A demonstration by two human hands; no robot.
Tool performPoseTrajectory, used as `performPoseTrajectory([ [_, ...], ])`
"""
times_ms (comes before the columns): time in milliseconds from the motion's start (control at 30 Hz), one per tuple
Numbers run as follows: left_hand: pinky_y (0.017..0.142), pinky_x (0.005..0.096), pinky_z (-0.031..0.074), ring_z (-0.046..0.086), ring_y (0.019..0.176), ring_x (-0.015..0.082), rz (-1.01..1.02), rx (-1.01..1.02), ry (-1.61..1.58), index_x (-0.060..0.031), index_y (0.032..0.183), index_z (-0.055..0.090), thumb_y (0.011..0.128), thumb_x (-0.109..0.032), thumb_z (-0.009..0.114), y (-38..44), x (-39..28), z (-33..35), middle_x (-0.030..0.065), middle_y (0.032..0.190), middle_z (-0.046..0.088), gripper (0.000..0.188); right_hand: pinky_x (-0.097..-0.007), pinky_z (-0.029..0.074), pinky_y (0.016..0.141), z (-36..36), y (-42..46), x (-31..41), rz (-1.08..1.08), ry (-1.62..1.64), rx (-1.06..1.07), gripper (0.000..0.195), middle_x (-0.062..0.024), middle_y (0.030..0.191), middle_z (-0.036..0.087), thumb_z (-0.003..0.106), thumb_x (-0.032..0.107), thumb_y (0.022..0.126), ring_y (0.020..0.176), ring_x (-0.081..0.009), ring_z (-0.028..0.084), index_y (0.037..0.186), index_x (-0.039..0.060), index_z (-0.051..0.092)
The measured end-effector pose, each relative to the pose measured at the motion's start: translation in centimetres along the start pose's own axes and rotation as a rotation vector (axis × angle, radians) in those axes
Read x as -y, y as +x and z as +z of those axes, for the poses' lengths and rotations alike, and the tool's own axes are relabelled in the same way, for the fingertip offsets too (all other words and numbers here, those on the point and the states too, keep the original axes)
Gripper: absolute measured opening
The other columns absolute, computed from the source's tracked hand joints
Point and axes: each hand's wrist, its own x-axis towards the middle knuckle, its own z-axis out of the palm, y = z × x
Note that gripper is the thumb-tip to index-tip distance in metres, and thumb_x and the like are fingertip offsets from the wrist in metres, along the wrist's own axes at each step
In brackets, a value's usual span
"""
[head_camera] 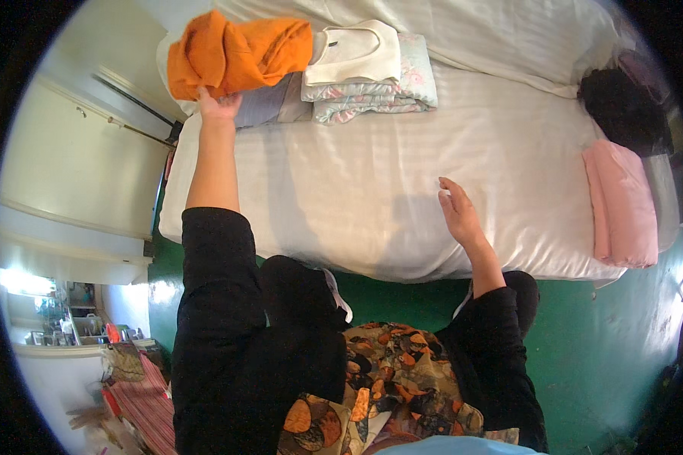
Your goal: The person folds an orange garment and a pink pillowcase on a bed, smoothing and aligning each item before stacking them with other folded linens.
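My left hand (218, 106) reaches to the far left of the bed and holds the near edge of a bunched orange garment (239, 54). Part of its fingers is hidden by the cloth. Grey-purple folded fabric (264, 106) shows beneath that garment. Just right of it, a folded cream knit top (353, 54) lies on a folded floral quilt (418, 79). My right hand (460, 213) hovers over the white striped sheet (353, 170) near the bed's front, holding nothing, with thumb and fingers slightly apart.
A rolled pink cloth (623, 205) lies at the bed's right end, with a black bundle (620, 111) behind it. White bedding (501, 34) runs along the back. Cream cabinet doors (85, 153) flank the left. Green floor (580, 341) shows in front.
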Motion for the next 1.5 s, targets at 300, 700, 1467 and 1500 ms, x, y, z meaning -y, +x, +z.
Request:
performPoseTrajectory([
  [300, 0.120, 0.0538, 0.017, 0.012, 0.151, 0.0417, -0.214, 0.019, 0.288, -0.0087, 0.152, 0.037, 0.098, -0.048, 0.055, -1.6, 7.5, -8.3, 0.0149, 0.163, 0.022, 0.069, -0.0427, 0.052, 0.093, 0.5, -0.1, -0.2, -0.025, -0.126, 0.128, 0.043, -0.0212, 0.133, 0.058, 0.059, 0.024, 0.099, 0.111, -0.0342, 0.065, 0.137, 0.0054, 0.053],
  [700, 0.119, 0.0547, 0.020, 0.029, 0.148, 0.0330, -0.267, -0.204, 0.164, -0.0172, 0.153, 0.034, 0.092, -0.062, 0.061, -2.3, 4.3, -16.6, 0.0093, 0.157, 0.040, 0.080, -0.0453, 0.048, 0.101, 0.5, -1.5, -1.4, -0.156, -0.263, 0.186, 0.046, -0.0253, 0.134, 0.056, 0.063, 0.023, 0.095, 0.119, -0.0411, 0.058, 0.136, 0.0032, 0.053],
  [1467, 0.090, 0.0423, 0.053, 0.060, 0.111, 0.0260, 0.381, 0.006, 0.289, 0.0015, 0.125, 0.056, 0.097, -0.020, 0.058, 7.6, -4.1, 5.4, 0.0116, 0.126, 0.059, 0.035, -0.0543, 0.020, 0.120, 4.8, 1.7, -7.2, -0.188, -0.756, -0.088, 0.050, -0.0187, 0.151, 0.042, 0.054, 0.015, 0.090, 0.144, -0.0389, 0.034, 0.139, 0.0032, 0.050],
  [1500, 0.091, 0.0421, 0.052, 0.060, 0.112, 0.0260, 0.394, 0.029, 0.302, 0.0015, 0.126, 0.056, 0.097, -0.020, 0.057, 8.4, -3.7, 7.6, 0.0117, 0.126, 0.059, 0.036, -0.0552, 0.020, 0.120, 4.9, 1.7, -7.4, -0.188, -0.750, -0.079, 0.051, -0.0191, 0.151, 0.042, 0.053, 0.016, 0.090, 0.144, -0.0390, 0.033, 0.139, 0.0029, 0.050],
])
